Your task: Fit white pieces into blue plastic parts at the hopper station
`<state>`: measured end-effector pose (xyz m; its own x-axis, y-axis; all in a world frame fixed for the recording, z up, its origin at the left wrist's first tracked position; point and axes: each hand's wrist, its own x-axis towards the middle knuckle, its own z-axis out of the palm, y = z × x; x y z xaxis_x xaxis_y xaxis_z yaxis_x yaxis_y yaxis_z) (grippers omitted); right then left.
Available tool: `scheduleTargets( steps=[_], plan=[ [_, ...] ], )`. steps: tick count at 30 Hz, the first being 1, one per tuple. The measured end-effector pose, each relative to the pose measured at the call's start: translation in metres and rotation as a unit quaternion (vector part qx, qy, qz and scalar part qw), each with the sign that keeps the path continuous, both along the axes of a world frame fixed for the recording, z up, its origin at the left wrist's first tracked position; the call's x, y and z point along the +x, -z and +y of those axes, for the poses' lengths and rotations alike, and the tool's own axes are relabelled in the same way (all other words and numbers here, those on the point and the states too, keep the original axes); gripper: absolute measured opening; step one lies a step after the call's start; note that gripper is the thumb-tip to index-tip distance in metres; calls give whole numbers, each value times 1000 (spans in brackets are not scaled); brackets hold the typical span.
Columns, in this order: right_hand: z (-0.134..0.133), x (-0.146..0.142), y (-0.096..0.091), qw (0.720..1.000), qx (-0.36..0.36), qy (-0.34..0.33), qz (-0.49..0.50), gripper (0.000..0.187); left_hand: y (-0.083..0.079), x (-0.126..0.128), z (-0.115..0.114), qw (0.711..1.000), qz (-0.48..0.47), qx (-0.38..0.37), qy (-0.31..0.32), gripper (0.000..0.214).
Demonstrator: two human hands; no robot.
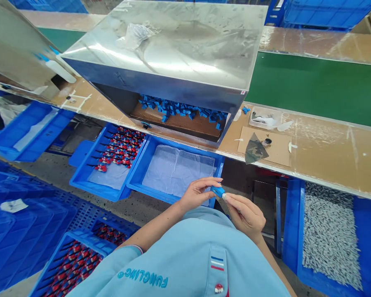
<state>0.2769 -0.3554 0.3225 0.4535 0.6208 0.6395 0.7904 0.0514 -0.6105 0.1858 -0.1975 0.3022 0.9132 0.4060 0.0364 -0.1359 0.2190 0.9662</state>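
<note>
The person's left hand and right hand are close together, near the person's light blue shirt. They meet over a small blue part. The grip of the left hand is nearly closed, with its fingertips pinching the blue end of the part. The grip of the right hand is closed too, on the other end, where a pale tip pokes out. The part sits in the air between the two hands.

Just past the hands is a blue plastic tray lined with a white cloth. To its left, touching it, is a blue tray full of rows of thin red and blue pieces. A blue crate of red pieces sits near, on the left. On the right is a blue bin heaped with tiny grey and white bits.

Far from the hands is a long tabletop with a green belt along it. A big steel box stands on the tabletop, and many blue pieces lie in its open front. To its right are a brown card sheet and a clear plastic box.
</note>
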Motion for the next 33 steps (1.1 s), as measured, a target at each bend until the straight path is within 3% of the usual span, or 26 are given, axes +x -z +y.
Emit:
scheduleTargets(
  steps=[7,21,33],
  plan=[
    [0,-1,0,1000,-1,12,-2,38,0,-1,0,1000,4,13,4,21],
    [0,-10,-4,993,-20,76,92,24,-3,-4,-5,995,90,-25,42,38],
    [-5,-16,-11,980,-43,89,170,12,-16,-11,-3,994,72,60,53,36]
  ],
)
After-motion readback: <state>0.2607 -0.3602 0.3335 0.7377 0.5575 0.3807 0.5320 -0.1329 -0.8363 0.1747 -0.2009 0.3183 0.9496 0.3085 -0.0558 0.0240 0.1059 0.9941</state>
